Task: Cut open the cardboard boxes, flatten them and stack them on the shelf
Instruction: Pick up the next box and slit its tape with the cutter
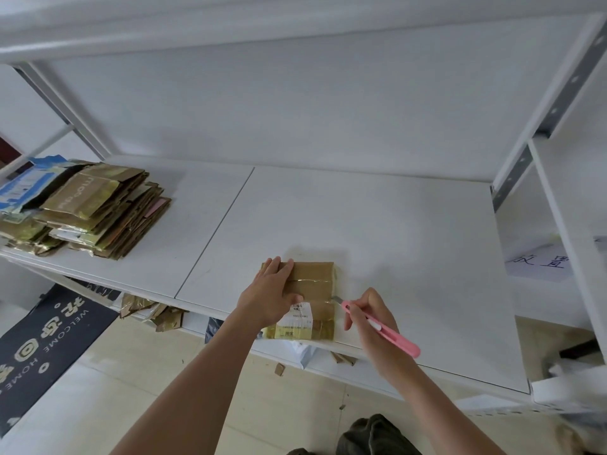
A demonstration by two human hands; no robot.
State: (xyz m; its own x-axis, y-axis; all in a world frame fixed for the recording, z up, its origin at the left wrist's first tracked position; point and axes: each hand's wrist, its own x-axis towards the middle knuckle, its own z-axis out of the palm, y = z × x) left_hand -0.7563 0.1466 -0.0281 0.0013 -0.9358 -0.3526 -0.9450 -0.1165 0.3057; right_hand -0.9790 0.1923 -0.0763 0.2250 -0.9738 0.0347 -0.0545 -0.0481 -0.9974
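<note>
A small taped cardboard box (317, 284) with a white shipping label lies near the front edge of the white shelf (410, 244). My left hand (271, 292) lies flat on the box's left part and presses it down, fingers straight. My right hand (369, 315) grips a pink utility knife (382, 328) like a pen. Its blade tip touches the tape at the box's right edge. A stack of flattened cardboard boxes (95, 208) sits at the shelf's far left.
Shelf uprights (538, 133) stand at the right, and an upper shelf board runs overhead. A paper sheet with writing (538, 262) lies on the neighbouring shelf at right. Cardboard scraps (154, 315) lie under the shelf. A dark welcome mat (42, 349) covers the floor at left.
</note>
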